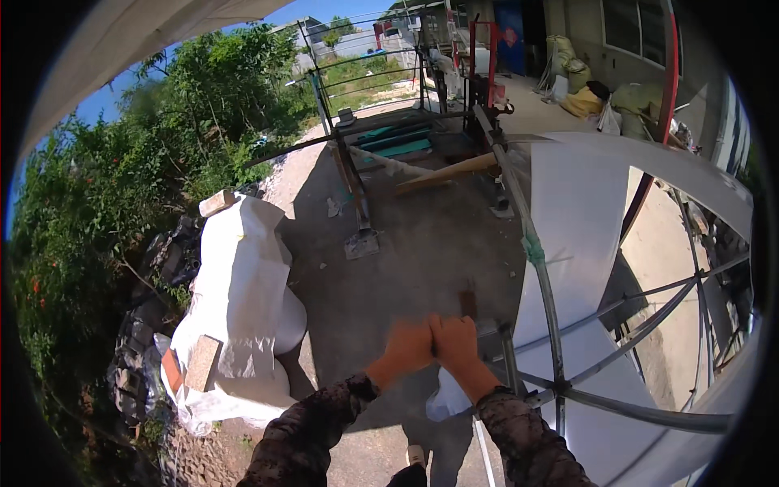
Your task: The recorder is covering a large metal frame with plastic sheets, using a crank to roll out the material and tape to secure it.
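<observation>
In the middle of the head view my two hands meet, their fingers curled closed. My left hand [403, 345] is smeared by motion and presses up against my right hand [456, 345]. What they grip, if anything, is hidden by the fingers. Just beyond my right hand shows a small brown flat piece [468, 301]; I cannot tell whether it is held or lies behind. Below my right wrist is a pale plastic bag [447, 398]. Close on the right stands a metal pipe frame [553, 333].
White sheeting [243, 268] weighted with bricks [203, 363] covers a heap at left, beside bushes [162, 122]. Pale panels [568, 235] lean on the curved pipes at right. Farther off are a wooden board [446, 174], a metal rack [349, 174] and filled sacks [578, 73].
</observation>
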